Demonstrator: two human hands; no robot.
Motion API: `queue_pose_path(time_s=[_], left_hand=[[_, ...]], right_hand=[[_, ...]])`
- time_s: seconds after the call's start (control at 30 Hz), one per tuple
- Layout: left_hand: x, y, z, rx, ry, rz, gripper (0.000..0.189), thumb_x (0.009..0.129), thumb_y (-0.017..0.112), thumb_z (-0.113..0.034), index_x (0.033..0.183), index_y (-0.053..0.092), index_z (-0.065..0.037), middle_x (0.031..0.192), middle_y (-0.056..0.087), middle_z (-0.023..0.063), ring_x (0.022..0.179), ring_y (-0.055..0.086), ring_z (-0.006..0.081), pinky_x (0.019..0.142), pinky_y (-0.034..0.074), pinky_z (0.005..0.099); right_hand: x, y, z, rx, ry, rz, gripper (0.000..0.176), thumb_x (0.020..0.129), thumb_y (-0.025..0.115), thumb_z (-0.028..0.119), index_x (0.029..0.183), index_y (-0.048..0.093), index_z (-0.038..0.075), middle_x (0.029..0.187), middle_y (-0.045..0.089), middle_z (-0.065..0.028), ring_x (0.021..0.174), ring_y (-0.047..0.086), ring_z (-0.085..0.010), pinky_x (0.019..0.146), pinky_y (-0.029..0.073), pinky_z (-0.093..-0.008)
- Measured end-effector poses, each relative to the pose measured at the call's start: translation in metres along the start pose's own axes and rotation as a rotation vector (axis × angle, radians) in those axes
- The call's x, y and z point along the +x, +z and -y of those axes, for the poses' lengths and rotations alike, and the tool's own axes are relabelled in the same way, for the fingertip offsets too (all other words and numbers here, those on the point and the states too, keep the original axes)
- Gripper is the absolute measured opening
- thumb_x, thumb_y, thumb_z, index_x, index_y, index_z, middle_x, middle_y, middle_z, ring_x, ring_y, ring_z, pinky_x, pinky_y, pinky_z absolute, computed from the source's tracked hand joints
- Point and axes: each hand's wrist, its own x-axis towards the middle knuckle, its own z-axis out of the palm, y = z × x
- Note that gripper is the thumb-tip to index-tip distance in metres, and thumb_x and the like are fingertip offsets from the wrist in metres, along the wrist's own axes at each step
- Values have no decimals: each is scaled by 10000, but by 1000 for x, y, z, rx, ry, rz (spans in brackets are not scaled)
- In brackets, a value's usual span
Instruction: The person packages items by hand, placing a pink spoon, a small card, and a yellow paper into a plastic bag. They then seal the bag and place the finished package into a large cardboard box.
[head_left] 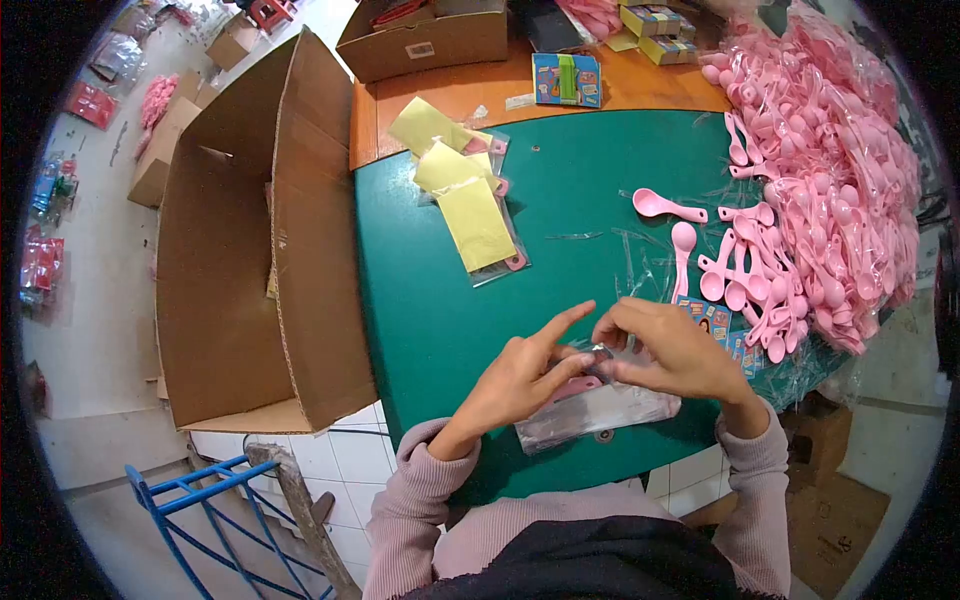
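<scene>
At lower centre of the frame, the right hand (675,345) pinches clear plastic (600,354); the left hand (518,378) has its forefinger spread and thumb at the plastic, its grip unclear. Clear bags (600,420) lie just below, probably for quick reach. Pink spoons (741,268) sit at right, yellow-faced packets (475,228) upper left, perhaps to keep the bench (580,170) sorted.

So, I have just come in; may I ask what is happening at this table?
A person's left hand and right hand meet at some thin clear plastic, above flat clear bags on the green table. Loose pink spoons lie toward the right; packets with yellow cards lie farther left.
</scene>
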Motion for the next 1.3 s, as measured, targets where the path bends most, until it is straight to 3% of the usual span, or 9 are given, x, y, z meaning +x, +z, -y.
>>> queue_pose_path(time_s=[0.2, 0.3, 0.53, 0.67, 0.83, 0.93, 1.07, 1.17, 1.3], left_hand=[[-4, -3, 2, 164, -26, -46, 542, 819, 618, -277, 1286, 400, -109, 890, 662, 144, 711, 646, 205, 636, 487, 293], [-12, -27, 14, 195, 32, 83, 573, 748, 703, -210, 1239, 439, -76, 823, 665, 103, 732, 629, 139, 636, 477, 262], [-16, -29, 11, -9, -60, 31, 564, 751, 697, -104, 1240, 421, -55, 823, 635, 41, 752, 588, 87, 650, 458, 228], [-21, -23, 12, -151, -59, 28, 568, 766, 678, -81, 1257, 394, -59, 838, 636, 47, 782, 589, 94, 696, 467, 229], [-15, 5, 36, 158, 145, -580, 563, 831, 589, -69, 1306, 286, -67, 1070, 562, 156, 970, 569, 182, 803, 471, 291], [-24, 17, 36, -234, 23, -390, 557, 854, 550, -70, 1311, 233, -42, 1102, 552, 176, 981, 579, 197, 833, 479, 317], [-38, 36, 35, -854, -176, -125, 573, 946, 376, -151, 1381, 9, -83, 1158, 517, 198, 1015, 563, 248, 845, 467, 324], [-48, 37, 37, -814, -180, -141, 582, 955, 335, -149, 1386, -56, -137, 1194, 490, 216, 1038, 550, 278, 856, 467, 363], [-68, 38, 41, -654, -255, -187, 576, 943, 339, -94, 1393, -19, -133, 1180, 498, 219, 1027, 555, 265, 825, 488, 360]], right_hand=[[-6, 2, -14, 102, 50, 113, 149, 726, 640, 116, 797, 582, -1, 712, 577, -93, 617, 569, -211, 554, 454, -320], [-13, -17, -13, 217, 401, 50, 162, 728, 665, 80, 872, 625, 15, 777, 623, -41, 696, 580, -100, 587, 459, -267], [-20, 0, -18, 563, 385, -37, 172, 678, 685, -24, 839, 626, -3, 723, 612, -33, 644, 539, -84, 578, 421, -214], [-25, 1, -22, 410, 418, -154, 136, 716, 690, 53, 823, 628, -6, 723, 619, -46, 649, 564, -96, 603, 452, -229], [-16, 12, -11, 320, 316, -472, 131, 693, 699, 44, 783, 619, -6, 684, 597, -39, 645, 568, -99, 590, 452, -230], [-17, 23, -5, 66, 292, -644, 158, 706, 677, 46, 847, 618, 4, 735, 603, -70, 691, 605, -159, 619, 479, -260], [-21, 40, 9, -24, 196, -430, 262, 719, 662, 58, 965, 585, 13, 935, 584, -134, 862, 599, -250, 727, 485, -320], [-31, 48, 22, 36, 45, -67, 432, 704, 679, 91, 1102, 520, 36, 1166, 469, -160, 1059, 483, -305, 856, 426, -356], [-35, 58, 20, -164, 53, -61, 381, 700, 672, 89, 1053, 539, 30, 1056, 498, -153, 978, 498, -299, 810, 428, -355]])
